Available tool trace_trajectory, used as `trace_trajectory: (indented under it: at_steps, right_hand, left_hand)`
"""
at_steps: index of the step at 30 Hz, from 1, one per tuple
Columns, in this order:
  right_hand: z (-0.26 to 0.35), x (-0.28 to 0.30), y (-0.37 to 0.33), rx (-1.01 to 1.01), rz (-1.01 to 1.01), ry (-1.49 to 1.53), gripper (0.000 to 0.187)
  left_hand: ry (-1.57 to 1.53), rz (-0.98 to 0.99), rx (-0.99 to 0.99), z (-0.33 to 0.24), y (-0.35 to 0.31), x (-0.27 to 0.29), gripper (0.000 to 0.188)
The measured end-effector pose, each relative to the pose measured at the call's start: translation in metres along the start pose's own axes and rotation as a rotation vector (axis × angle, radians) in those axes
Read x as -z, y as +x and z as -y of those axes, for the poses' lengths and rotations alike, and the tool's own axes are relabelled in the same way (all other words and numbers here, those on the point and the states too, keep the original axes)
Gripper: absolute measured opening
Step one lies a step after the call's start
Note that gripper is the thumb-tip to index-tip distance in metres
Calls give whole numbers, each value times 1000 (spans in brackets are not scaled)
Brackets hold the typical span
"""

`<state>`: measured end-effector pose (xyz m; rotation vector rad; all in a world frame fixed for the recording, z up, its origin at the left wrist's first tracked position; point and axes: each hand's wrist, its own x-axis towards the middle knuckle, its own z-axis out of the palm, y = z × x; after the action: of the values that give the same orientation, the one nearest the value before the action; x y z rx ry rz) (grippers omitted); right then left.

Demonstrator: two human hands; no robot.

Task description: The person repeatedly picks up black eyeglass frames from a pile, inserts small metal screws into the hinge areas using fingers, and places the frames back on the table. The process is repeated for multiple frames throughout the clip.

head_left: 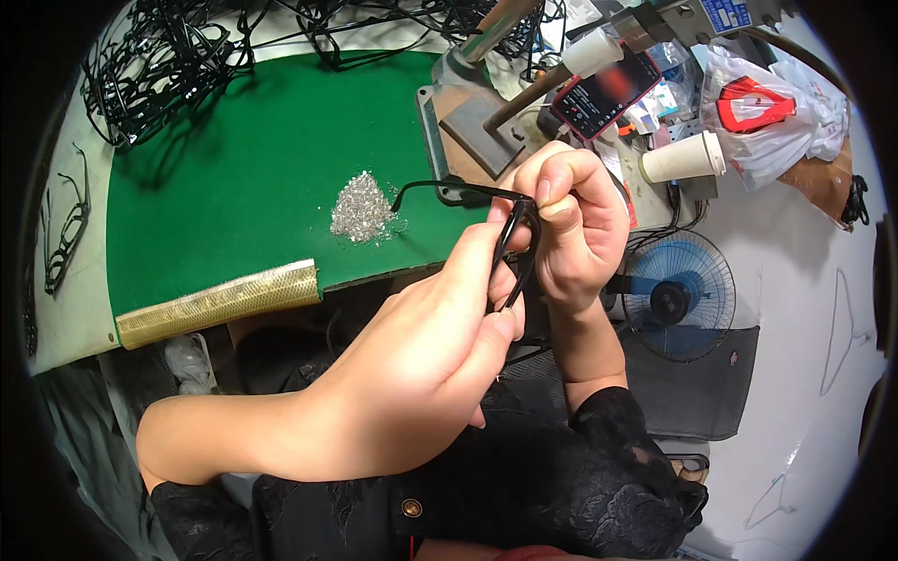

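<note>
A black eyeglass frame is held up in front of me, off the table's near edge. My left hand grips its front between thumb and fingers. One temple arm sticks out to the left, its curved tip above the green mat. At the hinge corner, my right hand pinches with thumb and forefinger; any small part between those fingertips is too hidden to make out. Beyond the temple tip, a heap of tiny silvery metal pieces lies on the green mat.
A tangled pile of black eyeglass frames covers the far left. More frames lie at the left edge. A metal bench press stands at the back, near a phone and a paper cup. A blue fan is at right.
</note>
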<state>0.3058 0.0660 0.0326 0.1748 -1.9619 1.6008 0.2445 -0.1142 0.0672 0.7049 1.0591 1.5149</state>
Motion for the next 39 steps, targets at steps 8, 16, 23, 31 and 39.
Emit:
trace_trajectory:
  at_steps: [8,16,23,31,39]
  right_hand:
    - [1,-2,-10,-80,-71,170,14]
    - [1,3,-12,-68,-58,152,13]
    - [3,-2,-10,-84,-74,212,21]
    - [0,11,1,43,16,100,23]
    - [1,10,2,30,21,85,22]
  left_hand:
    - [200,-36,-92,9,1,-2,48]
    - [120,0,-60,4,0,-2,48]
    - [-153,88,64,-2,-3,0,47]
    - [-270,163,100,-9,-2,6,45]
    - [-254,147,90,-11,-4,8,44]
